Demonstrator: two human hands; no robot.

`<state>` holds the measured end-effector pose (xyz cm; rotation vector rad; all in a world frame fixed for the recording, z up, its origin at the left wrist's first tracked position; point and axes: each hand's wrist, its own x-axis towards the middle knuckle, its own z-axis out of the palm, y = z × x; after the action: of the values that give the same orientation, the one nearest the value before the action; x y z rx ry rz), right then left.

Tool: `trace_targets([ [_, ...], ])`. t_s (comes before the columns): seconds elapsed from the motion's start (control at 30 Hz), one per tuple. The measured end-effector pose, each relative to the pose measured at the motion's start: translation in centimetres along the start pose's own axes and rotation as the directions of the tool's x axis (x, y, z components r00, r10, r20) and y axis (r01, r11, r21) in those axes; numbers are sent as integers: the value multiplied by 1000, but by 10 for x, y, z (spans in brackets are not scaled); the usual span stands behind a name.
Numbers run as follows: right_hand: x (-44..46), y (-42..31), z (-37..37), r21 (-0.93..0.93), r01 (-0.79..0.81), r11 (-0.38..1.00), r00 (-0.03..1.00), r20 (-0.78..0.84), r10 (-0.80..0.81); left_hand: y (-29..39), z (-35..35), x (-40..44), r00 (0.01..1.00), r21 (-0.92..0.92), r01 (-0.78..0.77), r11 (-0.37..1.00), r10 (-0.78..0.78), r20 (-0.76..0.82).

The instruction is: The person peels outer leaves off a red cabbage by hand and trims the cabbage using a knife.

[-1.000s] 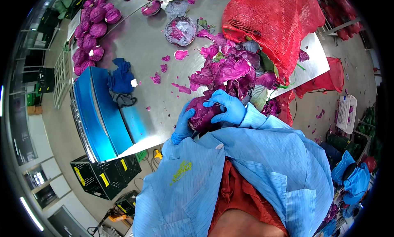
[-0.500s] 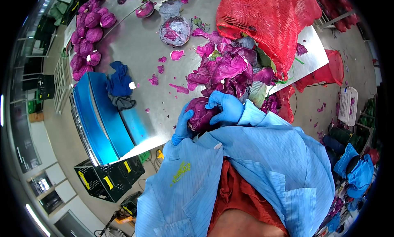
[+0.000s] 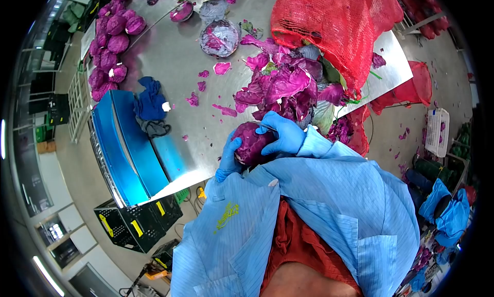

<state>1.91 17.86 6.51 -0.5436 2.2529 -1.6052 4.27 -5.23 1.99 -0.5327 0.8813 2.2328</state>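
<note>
Close to my body, at the near edge of the metal table, a round red cabbage (image 3: 251, 144) sits between my gloved hands. My left hand (image 3: 230, 155), in a blue glove, curves around its left side. On its upper right, my right hand (image 3: 284, 134) presses with bent fingers; a thin dark line shows by those fingertips, too small to make out. Just beyond lies a heap of loose purple cabbage leaves (image 3: 280, 88). A whole cabbage with greyish outer leaves (image 3: 219, 39) rests farther back.
A red mesh sack (image 3: 329, 29) lies over the table's far right. Trimmed cabbages (image 3: 117, 43) are piled at the far left. A blue metal box (image 3: 128, 148) and a dark blue cloth (image 3: 149, 99) stand left. Black crates (image 3: 136, 222) sit on the floor below.
The cabbage has turned slightly between my hands and shows a smoother, darker face. My right fingers have shifted a little across its top; my left hand has barely moved.
</note>
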Motion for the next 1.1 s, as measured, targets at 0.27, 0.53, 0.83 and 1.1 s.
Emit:
trace_targets([
  [0.27, 0, -5, 1, 9, -69, 998, 997, 15, 69, 0, 0, 1, 1000, 49, -23, 999, 22, 20],
  [0.53, -8, 7, 17, 111, 65, 992, 993, -109, -53, 2, 5, -2, 998, 52, -37, 998, 40, -43],
  [0.83, -17, 6, 12, 35, 172, 984, 979, 102, -175, 14, 15, 17, 975, 160, -184, 970, 201, -95],
  [1.1, -28, 8, -6, 68, 296, 953, 946, 120, -302, 12, 29, 28, 994, -8, -54, 999, 53, -91],
])
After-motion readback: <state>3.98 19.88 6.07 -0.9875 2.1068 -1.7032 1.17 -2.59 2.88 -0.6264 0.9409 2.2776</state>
